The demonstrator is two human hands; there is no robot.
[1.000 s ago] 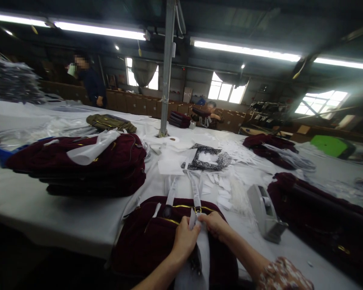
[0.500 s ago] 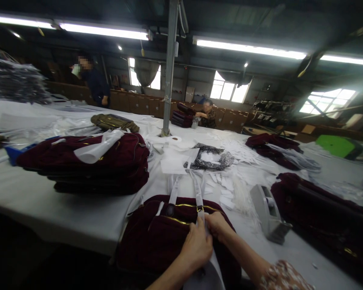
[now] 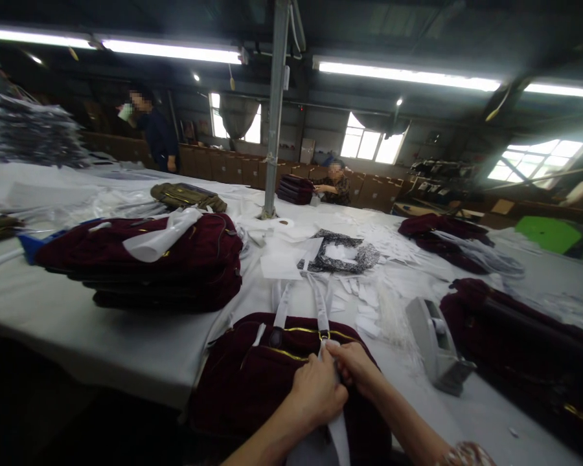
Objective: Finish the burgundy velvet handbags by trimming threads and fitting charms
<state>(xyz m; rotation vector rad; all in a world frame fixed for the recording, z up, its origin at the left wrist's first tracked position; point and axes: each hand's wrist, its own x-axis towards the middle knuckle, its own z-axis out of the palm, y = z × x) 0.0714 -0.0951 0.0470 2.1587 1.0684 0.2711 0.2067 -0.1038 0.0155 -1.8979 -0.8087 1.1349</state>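
Here, a dark red bag (image 3: 243, 382) is laid at the near edge of the white table (image 3: 140, 346), directly beneath the two hands. A white strip (image 3: 339, 439) is grasped by the left hand (image 3: 317, 391), its fingers curled, and is pinched by the right hand (image 3: 357, 366) just below the gold ring (image 3: 324, 335) of a handle. The strip's lower part is draped over the bag's front; how its upper end is fixed cannot be told, since it is covered by the fingers. The handles (image 3: 322, 312) are wrapped in white and stretched away across the table. On the left, a pile of dark red bags (image 3: 206, 259) is topped by a rolled white sheet (image 3: 162, 238). On the right, a gray tape dispenser (image 3: 434, 343) is set between the bag and another dark bag (image 3: 519, 356). Farther back, a speckled sheet (image 3: 369, 257) is surrounded by white scraps (image 3: 366, 294).
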